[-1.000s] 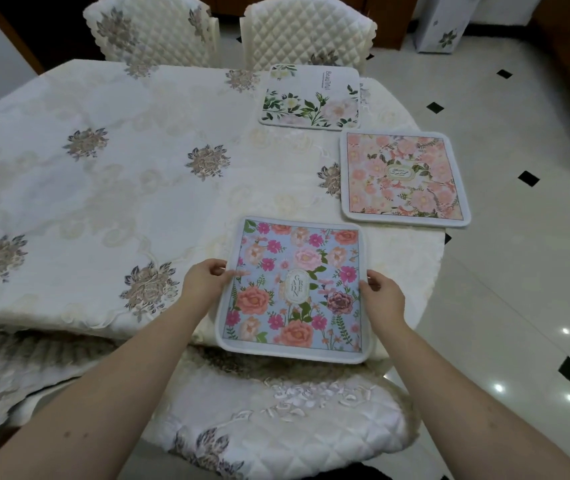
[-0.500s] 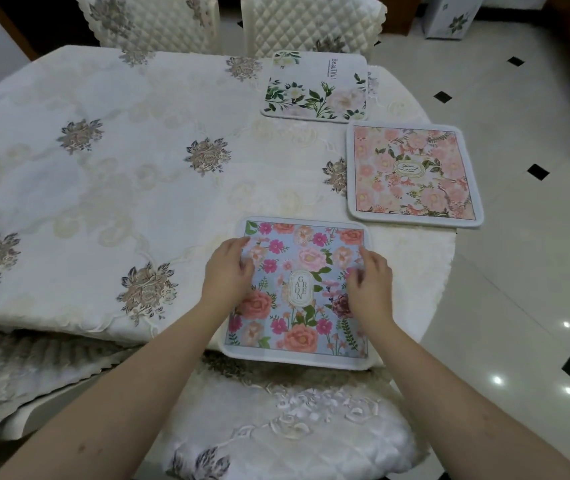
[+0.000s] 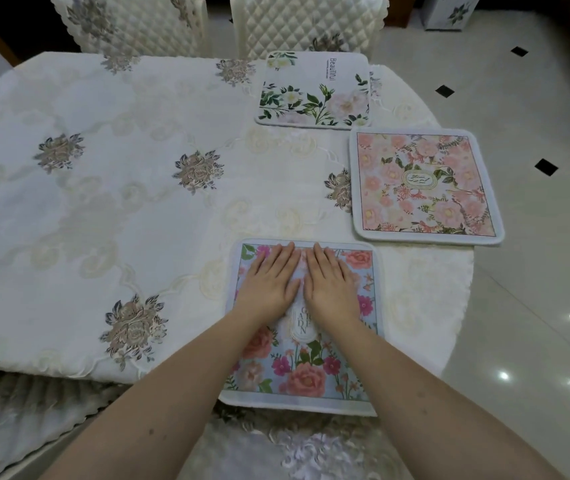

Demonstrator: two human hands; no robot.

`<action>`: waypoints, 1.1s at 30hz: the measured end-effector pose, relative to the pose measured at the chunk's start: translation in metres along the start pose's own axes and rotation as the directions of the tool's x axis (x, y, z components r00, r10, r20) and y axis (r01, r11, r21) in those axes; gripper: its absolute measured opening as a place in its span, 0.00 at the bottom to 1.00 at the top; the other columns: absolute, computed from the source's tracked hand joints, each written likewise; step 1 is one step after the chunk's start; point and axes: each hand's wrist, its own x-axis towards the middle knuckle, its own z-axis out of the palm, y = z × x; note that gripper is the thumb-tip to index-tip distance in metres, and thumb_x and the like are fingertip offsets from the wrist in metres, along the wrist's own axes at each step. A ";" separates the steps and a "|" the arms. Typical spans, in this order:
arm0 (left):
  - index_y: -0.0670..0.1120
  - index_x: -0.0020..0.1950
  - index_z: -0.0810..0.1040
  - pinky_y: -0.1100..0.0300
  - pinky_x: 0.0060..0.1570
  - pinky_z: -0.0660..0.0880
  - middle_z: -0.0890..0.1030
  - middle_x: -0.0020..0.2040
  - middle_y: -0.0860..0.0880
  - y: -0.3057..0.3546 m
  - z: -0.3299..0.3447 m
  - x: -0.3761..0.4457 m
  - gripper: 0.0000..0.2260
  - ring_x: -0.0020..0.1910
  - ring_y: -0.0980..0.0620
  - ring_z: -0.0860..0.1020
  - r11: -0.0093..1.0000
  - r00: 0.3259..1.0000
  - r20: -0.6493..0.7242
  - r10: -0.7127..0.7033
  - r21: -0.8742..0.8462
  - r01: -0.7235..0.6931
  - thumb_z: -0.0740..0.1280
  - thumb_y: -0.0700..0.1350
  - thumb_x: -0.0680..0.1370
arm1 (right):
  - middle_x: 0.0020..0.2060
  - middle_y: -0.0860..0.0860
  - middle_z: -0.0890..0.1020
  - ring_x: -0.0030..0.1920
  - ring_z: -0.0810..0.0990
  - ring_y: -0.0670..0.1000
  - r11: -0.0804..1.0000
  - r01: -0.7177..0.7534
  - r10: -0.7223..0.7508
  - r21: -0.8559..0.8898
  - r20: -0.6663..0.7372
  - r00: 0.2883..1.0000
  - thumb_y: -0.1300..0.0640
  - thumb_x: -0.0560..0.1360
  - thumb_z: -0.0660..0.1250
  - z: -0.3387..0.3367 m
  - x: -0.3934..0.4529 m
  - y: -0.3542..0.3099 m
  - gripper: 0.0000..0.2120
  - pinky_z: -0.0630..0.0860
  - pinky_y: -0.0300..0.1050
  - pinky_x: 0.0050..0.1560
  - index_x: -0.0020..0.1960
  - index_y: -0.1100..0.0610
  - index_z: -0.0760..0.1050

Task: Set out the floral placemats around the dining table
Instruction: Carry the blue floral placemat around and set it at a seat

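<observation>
1. Where the near chair's quilted seat cover (image 3: 297,452) meets the table edge, the blue floral placemat (image 3: 311,372) lies flat on the embroidered tablecloth (image 3: 103,209), its near border overhanging the edge slightly.
2. Both palms rest flat on its far half, the left hand (image 3: 269,282) and right hand (image 3: 330,284) side by side, fingers straight and closed together; neither grasps anything, they only press down.
3. The mat looks thin, soft and light, with a fuzzy pale border; it likely slides easily on the cloth, so moving it is best done by pinching opposite side edges.
4. Those edges lie just outside each hand.
5. Farther right lies a pink floral placemat (image 3: 425,185) at the table's rounded end.
6. Beyond it, a white placemat with green leaves (image 3: 314,91) sits before a quilted chair (image 3: 307,26).
</observation>
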 end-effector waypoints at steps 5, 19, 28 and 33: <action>0.51 0.81 0.47 0.53 0.77 0.41 0.48 0.81 0.52 -0.012 0.003 -0.003 0.29 0.80 0.54 0.47 1.000 0.999 -0.050 -0.007 0.005 0.007 0.45 0.60 0.82 | 0.79 0.50 0.53 0.79 0.49 0.49 0.999 -0.024 0.023 -0.045 -0.016 1.000 0.43 0.81 0.46 0.002 -0.005 0.008 0.30 0.42 0.49 0.78 0.80 0.54 0.51; 0.47 0.81 0.40 0.53 0.77 0.40 0.41 0.81 0.50 -0.049 -0.021 -0.019 0.33 0.80 0.53 0.42 0.981 0.977 0.106 -0.187 0.069 0.180 0.39 0.63 0.81 | 0.79 0.54 0.53 0.79 0.50 0.50 0.972 -0.232 0.231 -0.018 -0.046 0.972 0.45 0.82 0.47 -0.014 -0.034 0.054 0.30 0.44 0.47 0.78 0.80 0.59 0.49; 0.41 0.79 0.57 0.53 0.76 0.42 0.60 0.79 0.43 0.016 -0.006 -0.057 0.27 0.79 0.46 0.55 0.988 0.990 -0.122 -0.076 -0.142 0.059 0.47 0.45 0.80 | 0.80 0.53 0.51 0.79 0.46 0.51 0.966 -0.218 0.224 0.142 -0.033 0.974 0.46 0.78 0.32 0.008 -0.057 -0.042 0.33 0.39 0.45 0.76 0.80 0.58 0.47; 0.43 0.80 0.57 0.51 0.77 0.46 0.59 0.80 0.45 -0.001 0.013 -0.080 0.28 0.79 0.49 0.54 0.998 0.998 -0.030 0.062 -0.032 -0.063 0.41 0.55 0.84 | 0.80 0.52 0.48 0.79 0.42 0.49 0.998 -0.037 0.039 -0.047 0.043 0.998 0.46 0.81 0.37 0.020 -0.075 -0.033 0.30 0.37 0.49 0.77 0.80 0.57 0.45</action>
